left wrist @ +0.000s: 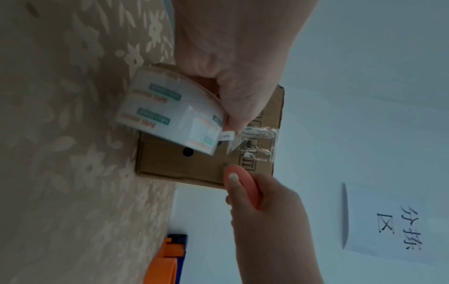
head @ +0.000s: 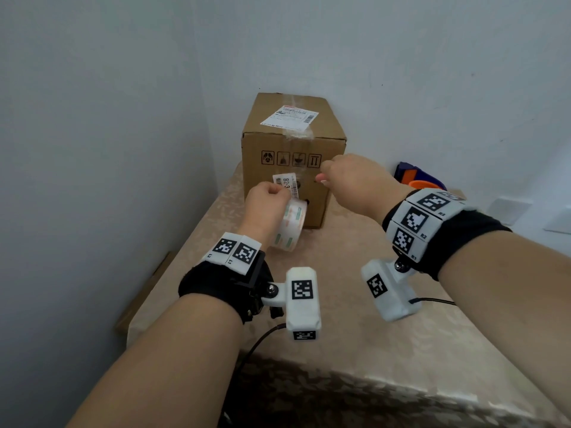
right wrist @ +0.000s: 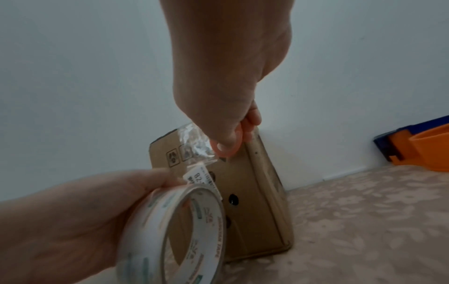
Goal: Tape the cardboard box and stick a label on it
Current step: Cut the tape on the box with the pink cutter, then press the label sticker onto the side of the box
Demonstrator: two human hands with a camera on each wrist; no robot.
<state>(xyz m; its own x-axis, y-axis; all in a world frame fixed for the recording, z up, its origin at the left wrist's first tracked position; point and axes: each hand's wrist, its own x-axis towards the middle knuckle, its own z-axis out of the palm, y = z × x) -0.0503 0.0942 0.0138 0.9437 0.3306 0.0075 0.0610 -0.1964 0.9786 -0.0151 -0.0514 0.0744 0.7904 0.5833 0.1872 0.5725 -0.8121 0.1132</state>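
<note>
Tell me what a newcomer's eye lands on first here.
The cardboard box standing at the table's far corner, a shipping label on its top. In front of it the left hand grips a clear tape roll, while the right hand holds a small pink cutter beside a crinkled tape strip.

Bare forearms, black fabric wristbands (head: 210, 281) on both wrists, white blocks printed with black square codes (head: 415, 217) strapped around them, a white boxy camera (head: 302, 302) bolted under each wrist, thin black cables (head: 256, 344) trailing toward 6 o'clock
</note>
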